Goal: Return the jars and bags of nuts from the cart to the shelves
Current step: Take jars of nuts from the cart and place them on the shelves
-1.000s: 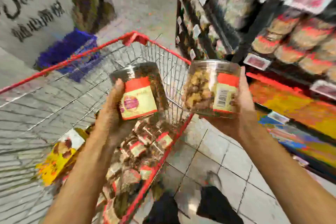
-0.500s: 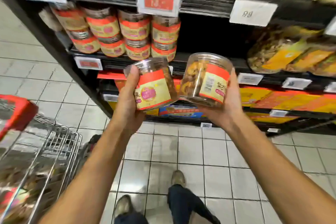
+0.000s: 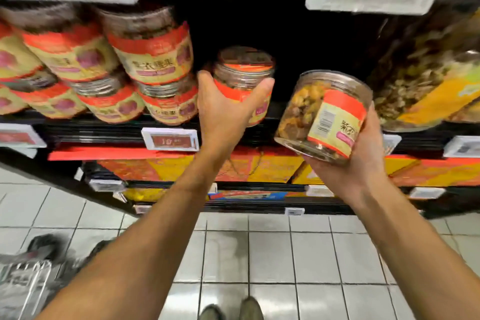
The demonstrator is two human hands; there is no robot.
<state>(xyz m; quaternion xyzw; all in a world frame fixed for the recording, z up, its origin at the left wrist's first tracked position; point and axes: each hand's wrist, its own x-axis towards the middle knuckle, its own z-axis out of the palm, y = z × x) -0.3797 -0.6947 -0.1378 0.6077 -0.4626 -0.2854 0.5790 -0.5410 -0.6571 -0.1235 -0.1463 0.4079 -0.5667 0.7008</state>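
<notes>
While my left hand [image 3: 226, 114] wraps the tall jar [image 3: 245, 74] on the shelf [image 3: 98, 131] and my right hand [image 3: 363, 158] cups the wide jar [image 3: 322, 112], both seem stiff, slick, best gripped mid-label.

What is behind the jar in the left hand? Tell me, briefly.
Behind the jar that the left hand holds at the shelf, only dark recess shows. The jar and hand cover the spot directly behind it, so anything low there is hidden.
</notes>
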